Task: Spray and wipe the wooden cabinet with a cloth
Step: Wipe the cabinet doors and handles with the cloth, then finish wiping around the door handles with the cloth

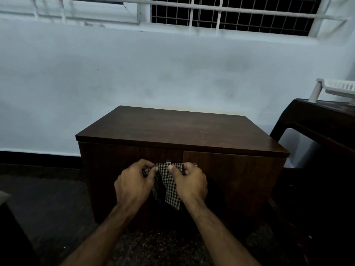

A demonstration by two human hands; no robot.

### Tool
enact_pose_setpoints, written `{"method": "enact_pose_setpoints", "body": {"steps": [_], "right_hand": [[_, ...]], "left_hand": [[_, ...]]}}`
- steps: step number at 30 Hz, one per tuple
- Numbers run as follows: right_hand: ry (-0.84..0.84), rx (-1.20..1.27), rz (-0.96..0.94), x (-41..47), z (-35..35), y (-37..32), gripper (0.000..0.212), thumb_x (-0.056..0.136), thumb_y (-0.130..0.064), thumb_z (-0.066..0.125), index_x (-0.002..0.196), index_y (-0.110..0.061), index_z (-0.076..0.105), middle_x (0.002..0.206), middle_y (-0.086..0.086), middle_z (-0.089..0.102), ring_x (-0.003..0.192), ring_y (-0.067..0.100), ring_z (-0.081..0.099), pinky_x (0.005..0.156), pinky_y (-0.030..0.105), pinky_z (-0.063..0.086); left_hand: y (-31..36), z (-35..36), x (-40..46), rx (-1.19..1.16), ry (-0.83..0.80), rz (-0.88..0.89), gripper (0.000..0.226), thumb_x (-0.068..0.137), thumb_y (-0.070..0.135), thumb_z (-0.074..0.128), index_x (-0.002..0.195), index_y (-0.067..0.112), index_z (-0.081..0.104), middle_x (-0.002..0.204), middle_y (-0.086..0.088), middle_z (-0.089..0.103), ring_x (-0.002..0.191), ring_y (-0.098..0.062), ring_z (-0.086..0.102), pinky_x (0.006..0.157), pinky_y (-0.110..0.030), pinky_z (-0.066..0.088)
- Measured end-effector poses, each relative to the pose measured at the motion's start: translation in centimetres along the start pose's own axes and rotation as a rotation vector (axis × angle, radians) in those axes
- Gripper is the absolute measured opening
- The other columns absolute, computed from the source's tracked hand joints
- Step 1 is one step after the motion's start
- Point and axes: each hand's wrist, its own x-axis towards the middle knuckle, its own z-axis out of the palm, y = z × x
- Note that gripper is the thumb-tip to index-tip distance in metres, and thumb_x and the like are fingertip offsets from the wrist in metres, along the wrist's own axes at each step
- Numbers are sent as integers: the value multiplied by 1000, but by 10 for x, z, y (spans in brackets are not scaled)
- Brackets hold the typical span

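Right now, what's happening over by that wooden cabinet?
A person holds a checked cloth in front of the wooden cabinet. The left hand and right hand each pinch its upper edge, and the rest hangs down before the doors. No spray bottle is in view, and the cloth isn't on the cabinet top.

A dark speckled floor [57, 198] carries the wooden cabinet [178, 131], which stands against the pale wall. Just right of it stands a dark side table whose tabletop [326, 110] bears a white plastic rack [338, 89]
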Motion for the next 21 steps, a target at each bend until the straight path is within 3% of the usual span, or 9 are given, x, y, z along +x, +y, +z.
{"method": "enact_pose_setpoints", "body": {"steps": [4,7,10,13,21], "right_hand": [[-23,-15,9,-1,1,1,39,85,-65,63,84,-26,63,92,-9,73,86,13,69,72,32,56],[-70,-87,-16,-6,-5,6,37,86,-63,64,84,-26,63,87,-13,70,84,9,67,69,28,53],[-138,-191,-20,-13,-12,13,31,88,-60,64,89,-29,67,83,-15,69,80,6,66,66,26,52],[-205,-221,12,-23,-21,25,28,89,-58,64,103,-34,70,93,-16,72,87,6,68,73,28,57],[-344,-402,-92,-18,-103,29,19,88,-49,70,106,-42,68,104,-19,70,99,3,64,85,32,56]], "left_hand": [[-5,-4,1,15,-5,25,20,89,54,65,101,39,70,91,16,75,88,-15,72,70,-30,53],[-12,-5,-2,49,-64,52,21,90,54,64,103,39,69,89,17,73,82,-10,71,66,-26,51],[-16,-10,-9,88,-156,84,17,92,50,65,104,39,69,91,18,71,83,-7,69,67,-26,51],[-16,-11,-16,141,-263,132,16,91,51,65,102,40,68,93,16,72,87,-7,69,69,-28,53],[24,-28,-4,98,-599,348,24,86,41,75,109,39,71,95,18,72,83,4,67,76,-18,56]]}}
